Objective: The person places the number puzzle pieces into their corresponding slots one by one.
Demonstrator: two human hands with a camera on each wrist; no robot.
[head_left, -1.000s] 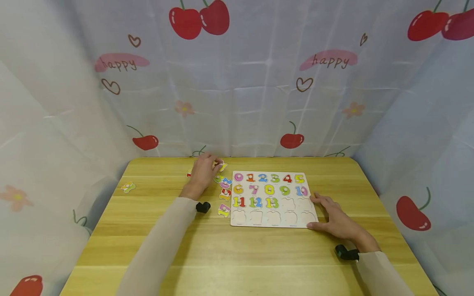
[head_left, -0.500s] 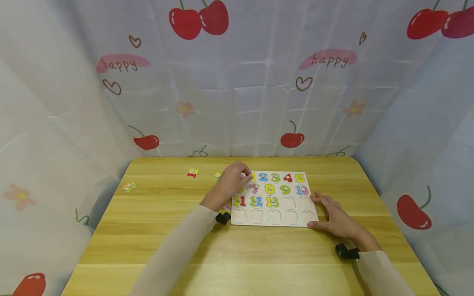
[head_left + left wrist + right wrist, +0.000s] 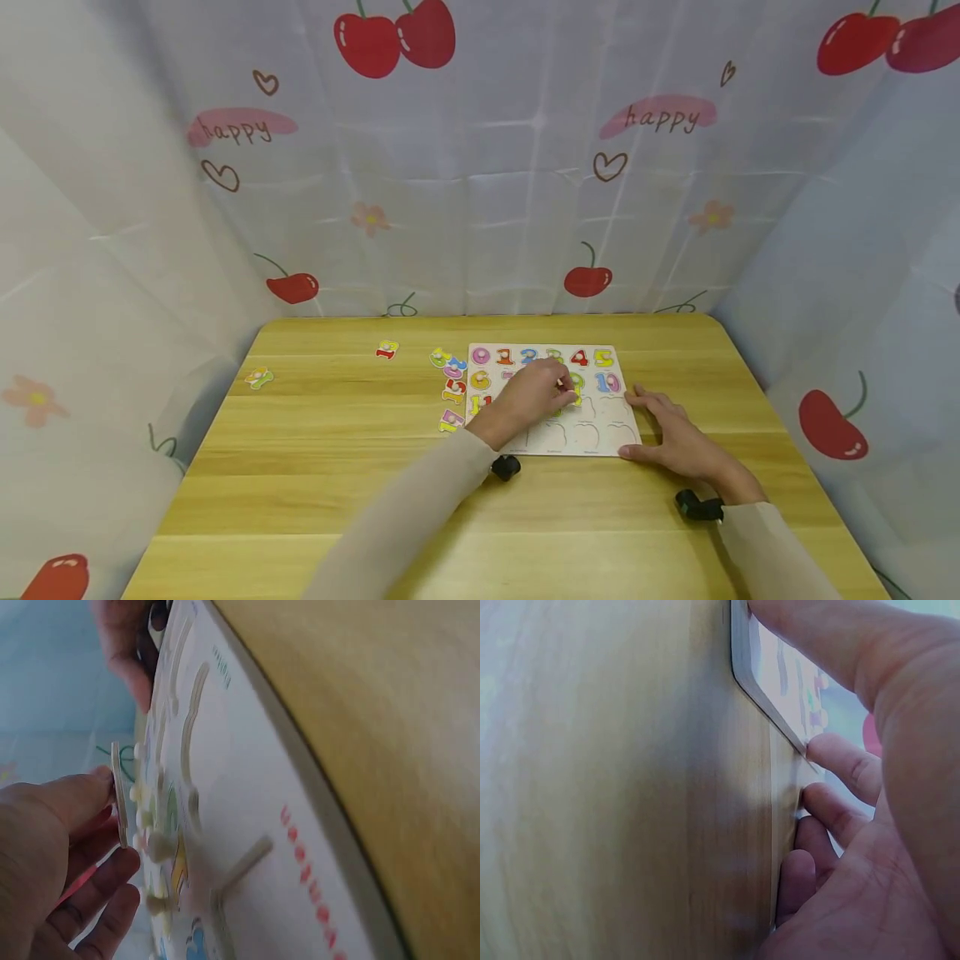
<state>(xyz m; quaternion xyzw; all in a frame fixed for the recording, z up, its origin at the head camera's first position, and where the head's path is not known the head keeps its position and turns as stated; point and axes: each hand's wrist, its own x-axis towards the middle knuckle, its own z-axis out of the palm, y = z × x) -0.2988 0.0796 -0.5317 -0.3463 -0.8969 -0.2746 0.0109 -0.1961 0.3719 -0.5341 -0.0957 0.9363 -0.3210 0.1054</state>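
In the head view, a pale number puzzle board [image 3: 617, 422] lies on the table, with colourful knobbed number pieces in its upper rows and bare recesses below. My left hand [image 3: 527, 395] is over the middle of the board and pinches a number puzzle piece [image 3: 119, 796] between thumb and fingers. The left wrist view shows that piece edge-on, raised off the board; its number is hidden. My right hand [image 3: 678, 442] rests at the board's right side, thumb at the lower right corner and index fingertip at the edge. Its other fingers lie relaxed on the table [image 3: 630, 825].
Left of the board lie several loose number pieces, including a red and orange 15 [image 3: 453, 391] and a pink and yellow one [image 3: 451, 421]. Farther left are a red and yellow piece [image 3: 387, 350] and a green and yellow one [image 3: 259, 378]. A cherry-print curtain [image 3: 480, 208] stands behind.
My left hand has picked up a piece from the loose group at the back left and carried it rightward over the board's middle. My right hand has stayed at the board's right edge.
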